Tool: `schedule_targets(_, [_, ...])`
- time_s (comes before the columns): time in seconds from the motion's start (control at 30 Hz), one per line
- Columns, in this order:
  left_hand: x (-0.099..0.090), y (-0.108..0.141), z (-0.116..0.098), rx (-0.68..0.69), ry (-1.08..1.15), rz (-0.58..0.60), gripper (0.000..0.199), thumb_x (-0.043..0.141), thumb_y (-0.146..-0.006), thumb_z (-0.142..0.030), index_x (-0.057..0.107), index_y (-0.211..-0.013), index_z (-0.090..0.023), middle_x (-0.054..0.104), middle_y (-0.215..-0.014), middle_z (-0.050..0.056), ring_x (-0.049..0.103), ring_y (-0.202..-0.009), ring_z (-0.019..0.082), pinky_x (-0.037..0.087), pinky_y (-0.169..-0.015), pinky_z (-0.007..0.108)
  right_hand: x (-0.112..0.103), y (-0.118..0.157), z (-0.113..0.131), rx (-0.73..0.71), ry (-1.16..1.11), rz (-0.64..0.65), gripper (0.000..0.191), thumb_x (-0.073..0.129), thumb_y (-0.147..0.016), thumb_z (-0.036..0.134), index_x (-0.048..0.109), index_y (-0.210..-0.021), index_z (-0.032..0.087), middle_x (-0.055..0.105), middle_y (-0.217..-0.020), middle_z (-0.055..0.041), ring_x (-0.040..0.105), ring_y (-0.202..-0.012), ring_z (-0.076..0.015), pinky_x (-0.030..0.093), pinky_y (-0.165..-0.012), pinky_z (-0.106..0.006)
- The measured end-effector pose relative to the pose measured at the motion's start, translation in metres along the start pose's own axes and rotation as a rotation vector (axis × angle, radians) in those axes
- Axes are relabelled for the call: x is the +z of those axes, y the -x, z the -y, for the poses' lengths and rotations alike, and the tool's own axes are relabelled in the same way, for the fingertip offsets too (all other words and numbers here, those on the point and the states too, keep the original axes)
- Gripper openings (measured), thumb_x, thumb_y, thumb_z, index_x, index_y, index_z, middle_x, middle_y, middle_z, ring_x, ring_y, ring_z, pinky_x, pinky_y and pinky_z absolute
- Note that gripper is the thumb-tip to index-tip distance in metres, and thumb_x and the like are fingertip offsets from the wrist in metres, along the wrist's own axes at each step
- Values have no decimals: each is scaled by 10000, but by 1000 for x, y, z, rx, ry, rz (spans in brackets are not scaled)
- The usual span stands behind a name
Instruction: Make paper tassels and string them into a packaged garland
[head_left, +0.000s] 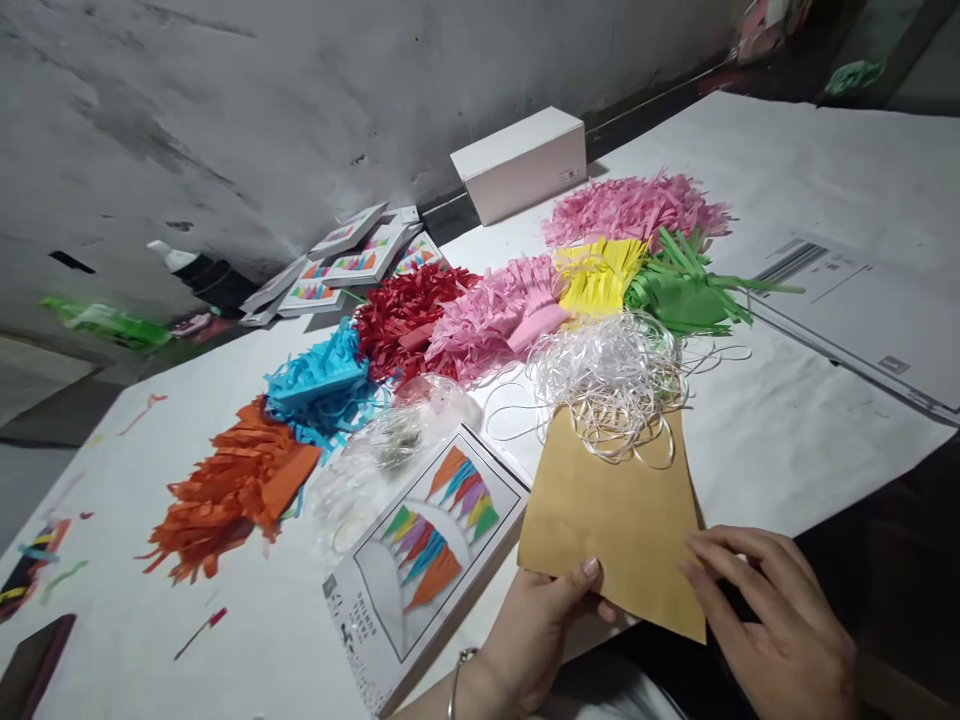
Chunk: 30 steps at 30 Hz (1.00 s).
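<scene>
A flat brown paper envelope lies at the near edge of the table, partly under a tangle of white string. My left hand grips its near edge, thumb on top and fingers beneath. At its right edge, my right hand pinches the paper between thumb and fingertips. Beside my left hand rests a tassel bunting box with a printed picture of coloured tassels. Behind it is a crumpled clear plastic bag.
Fringed paper bundles form a row: orange, blue, red, pink, yellow and green. More pink fringe lies behind. A white box, printed boxes and a flat carton stand around.
</scene>
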<state>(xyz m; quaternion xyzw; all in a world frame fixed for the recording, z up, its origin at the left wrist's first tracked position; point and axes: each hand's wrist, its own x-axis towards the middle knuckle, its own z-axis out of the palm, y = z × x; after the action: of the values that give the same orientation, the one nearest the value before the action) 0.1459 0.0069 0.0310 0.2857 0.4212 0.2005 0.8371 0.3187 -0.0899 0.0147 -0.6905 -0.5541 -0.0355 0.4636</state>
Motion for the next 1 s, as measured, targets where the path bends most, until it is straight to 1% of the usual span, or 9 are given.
schedule_targets(0.1, [3,0,4,4,36,41,302,838,-786,-365,783,-973,-134,748,-915,78,633,-705,138,543,-694,259,10,-3,13,-70,-44,116,127,655,-935,222,695,-1055,214,668,-891,-48,638,-855,-190,507,-782,-343])
schedule_targets(0.2, [2,0,8,5,59,52,287,824,-804,-362,789,-968,-129,745,-936,87,640,-762,147,542,-720,255,22,0,20,-30,-85,176,153,612,-962,214,697,-1089,220,668,-867,-33,646,-808,-176,518,-742,-326])
schedule_targets(0.3, [0,-1,11,-25,82,41,311,849,-776,-361,788,-987,-140,746,-982,92,644,-781,151,547,-723,257,25,0,19,35,-144,178,141,589,-971,212,704,-1049,230,665,-838,-27,650,-775,-162,536,-682,-282])
schedule_targets(0.37, [0,-2,12,-40,95,30,315,868,-750,-366,788,-958,-144,744,-1004,96,645,-800,158,546,-728,262,23,-3,17,30,-161,183,125,588,-965,191,699,-1013,221,659,-819,-28,643,-758,-161,533,-662,-273])
schedule_targets(0.5, [1,-2,11,-74,120,27,351,875,-734,-378,793,-974,-135,737,-1011,110,639,-847,181,528,-773,278,21,-10,18,-77,-116,167,139,573,-943,93,675,-958,186,634,-758,-24,605,-704,-160,490,-673,-310])
schedule_targets(0.6, [0,-3,9,-98,138,59,363,864,-747,-374,794,-1001,-124,729,-993,106,624,-827,175,514,-824,292,21,-12,19,-174,-76,158,173,562,-924,29,667,-955,162,639,-744,-27,595,-709,-160,463,-723,-332])
schedule_targets(0.7, [-1,-5,8,-103,158,92,358,866,-744,-368,795,-1008,-137,726,-1002,106,620,-830,184,506,-819,299,22,-11,18,-226,-60,162,197,552,-914,-5,664,-967,148,641,-734,-24,589,-706,-156,445,-761,-336])
schedule_targets(0.87, [1,-5,8,-102,169,70,364,869,-738,-371,799,-1011,-141,732,-1046,125,633,-882,208,498,-838,311,23,-9,17,-142,-94,161,178,550,-925,33,626,-889,189,622,-736,-16,565,-691,-153,439,-719,-322])
schedule_targets(1.0, [3,-5,9,-92,168,65,352,867,-739,-366,802,-971,-109,737,-1014,134,630,-829,192,506,-830,311,25,-6,18,-111,-91,153,164,569,-923,55,606,-845,195,608,-725,-13,568,-686,-148,441,-710,-312])
